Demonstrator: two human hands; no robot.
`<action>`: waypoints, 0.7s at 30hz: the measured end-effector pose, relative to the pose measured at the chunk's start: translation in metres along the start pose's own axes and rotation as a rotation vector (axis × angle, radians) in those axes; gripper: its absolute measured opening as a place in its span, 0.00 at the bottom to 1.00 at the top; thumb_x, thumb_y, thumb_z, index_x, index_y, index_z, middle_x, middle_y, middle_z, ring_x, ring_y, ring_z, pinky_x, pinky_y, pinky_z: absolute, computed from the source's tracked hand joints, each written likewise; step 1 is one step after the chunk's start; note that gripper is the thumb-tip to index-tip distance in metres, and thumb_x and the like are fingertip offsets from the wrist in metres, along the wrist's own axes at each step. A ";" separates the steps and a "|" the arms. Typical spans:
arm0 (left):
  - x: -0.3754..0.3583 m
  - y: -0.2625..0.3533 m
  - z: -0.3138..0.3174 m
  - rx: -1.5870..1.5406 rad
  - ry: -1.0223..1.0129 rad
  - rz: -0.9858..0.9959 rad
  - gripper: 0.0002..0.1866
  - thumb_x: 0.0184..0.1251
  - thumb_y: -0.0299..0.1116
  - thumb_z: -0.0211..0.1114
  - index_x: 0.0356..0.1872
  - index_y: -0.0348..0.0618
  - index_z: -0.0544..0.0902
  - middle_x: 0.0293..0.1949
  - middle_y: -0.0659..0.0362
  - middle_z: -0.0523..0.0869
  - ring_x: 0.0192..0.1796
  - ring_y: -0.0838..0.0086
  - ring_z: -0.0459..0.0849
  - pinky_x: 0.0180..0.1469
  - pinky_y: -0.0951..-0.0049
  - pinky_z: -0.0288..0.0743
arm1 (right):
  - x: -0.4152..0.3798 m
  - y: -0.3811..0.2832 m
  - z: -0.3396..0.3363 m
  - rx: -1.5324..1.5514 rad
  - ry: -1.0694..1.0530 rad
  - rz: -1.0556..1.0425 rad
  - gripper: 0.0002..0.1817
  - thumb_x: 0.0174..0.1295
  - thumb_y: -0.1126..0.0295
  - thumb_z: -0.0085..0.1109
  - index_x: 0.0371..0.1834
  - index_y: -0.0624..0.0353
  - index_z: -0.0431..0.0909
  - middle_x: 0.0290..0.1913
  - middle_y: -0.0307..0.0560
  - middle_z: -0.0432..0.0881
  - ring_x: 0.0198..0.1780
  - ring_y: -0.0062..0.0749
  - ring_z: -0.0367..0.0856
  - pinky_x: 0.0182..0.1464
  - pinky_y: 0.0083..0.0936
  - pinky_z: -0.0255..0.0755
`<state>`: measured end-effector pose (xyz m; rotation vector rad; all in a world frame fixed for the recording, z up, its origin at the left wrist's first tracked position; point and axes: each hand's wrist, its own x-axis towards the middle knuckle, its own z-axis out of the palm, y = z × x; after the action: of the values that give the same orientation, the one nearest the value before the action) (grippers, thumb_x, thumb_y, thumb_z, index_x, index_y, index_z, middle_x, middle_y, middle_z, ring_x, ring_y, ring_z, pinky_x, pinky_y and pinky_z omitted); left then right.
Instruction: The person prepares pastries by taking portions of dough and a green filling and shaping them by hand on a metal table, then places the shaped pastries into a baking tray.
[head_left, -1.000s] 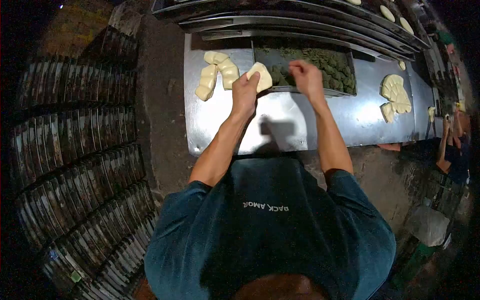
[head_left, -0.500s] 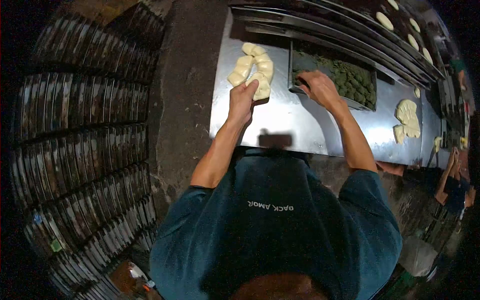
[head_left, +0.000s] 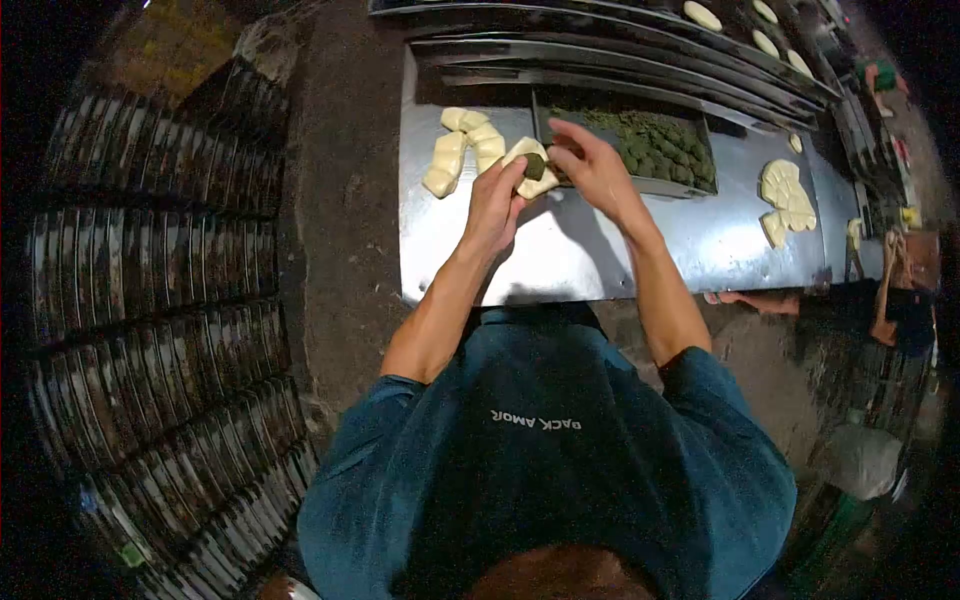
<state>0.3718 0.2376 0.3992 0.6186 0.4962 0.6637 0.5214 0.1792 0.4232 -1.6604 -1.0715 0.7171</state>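
A flattened piece of pale dough [head_left: 541, 184] lies in my left hand [head_left: 494, 205], its thumb against a dark green ball of filling [head_left: 534, 166] on top of the dough. My right hand [head_left: 598, 178], fingers apart and empty, hovers just right of that dough, at the near left corner of the filling tray. More dough pieces [head_left: 446, 162] lie on the metal table [head_left: 560, 255] left of my hands. Behind my right hand the metal tray [head_left: 680, 188] holds green balls [head_left: 660, 158] and loose green crumbs.
Another dough portion [head_left: 787, 198] sits on the table's right side. Long trays [head_left: 640, 60] with oval dough pieces [head_left: 702, 15] run along the back. Stacked trays [head_left: 150, 270] fill the left. Another person's arm [head_left: 886, 290] shows at far right.
My left hand has lifted a dough piece away from the others and turned it up. My right hand has left the tray and moved beside it; a green ball now rests on the dough.
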 end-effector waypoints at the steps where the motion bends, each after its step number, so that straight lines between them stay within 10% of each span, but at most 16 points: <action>1: -0.001 -0.003 0.007 0.002 -0.007 -0.015 0.14 0.71 0.32 0.54 0.52 0.33 0.74 0.44 0.52 0.82 0.46 0.71 0.82 0.48 0.73 0.78 | 0.003 0.001 -0.008 -0.001 0.013 0.011 0.17 0.63 0.67 0.56 0.52 0.66 0.76 0.41 0.47 0.82 0.39 0.27 0.79 0.39 0.22 0.74; 5: 0.013 -0.015 0.023 0.157 -0.121 0.021 0.15 0.66 0.23 0.59 0.52 0.31 0.74 0.40 0.53 0.84 0.39 0.72 0.85 0.43 0.75 0.80 | 0.006 -0.010 -0.031 0.198 -0.249 0.322 0.14 0.62 0.69 0.57 0.47 0.67 0.78 0.35 0.42 0.81 0.35 0.19 0.77 0.34 0.17 0.72; 9: 0.030 -0.027 0.038 0.238 0.001 0.089 0.19 0.67 0.19 0.54 0.60 0.32 0.71 0.44 0.56 0.82 0.42 0.78 0.80 0.46 0.78 0.77 | -0.027 -0.006 -0.022 -0.403 0.273 -0.460 0.13 0.54 0.77 0.61 0.44 0.62 0.79 0.40 0.53 0.78 0.39 0.42 0.80 0.40 0.29 0.75; 16: -0.005 -0.024 0.079 0.309 0.013 0.082 0.32 0.71 0.31 0.49 0.73 0.37 0.48 0.51 0.54 0.79 0.50 0.72 0.78 0.49 0.74 0.74 | -0.033 -0.034 -0.056 -0.671 0.132 -0.605 0.17 0.49 0.79 0.59 0.45 0.59 0.78 0.45 0.50 0.77 0.46 0.48 0.76 0.45 0.36 0.74; 21: -0.004 0.024 0.063 1.001 0.077 0.952 0.16 0.73 0.35 0.47 0.40 0.31 0.79 0.40 0.50 0.81 0.43 0.69 0.79 0.49 0.68 0.72 | -0.020 -0.081 -0.053 -0.325 -0.178 -0.420 0.08 0.53 0.71 0.60 0.35 0.60 0.80 0.39 0.49 0.79 0.37 0.45 0.80 0.38 0.34 0.75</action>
<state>0.3969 0.2270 0.4610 1.8387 0.5860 1.3421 0.5321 0.1488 0.5160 -1.5776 -1.6736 0.4345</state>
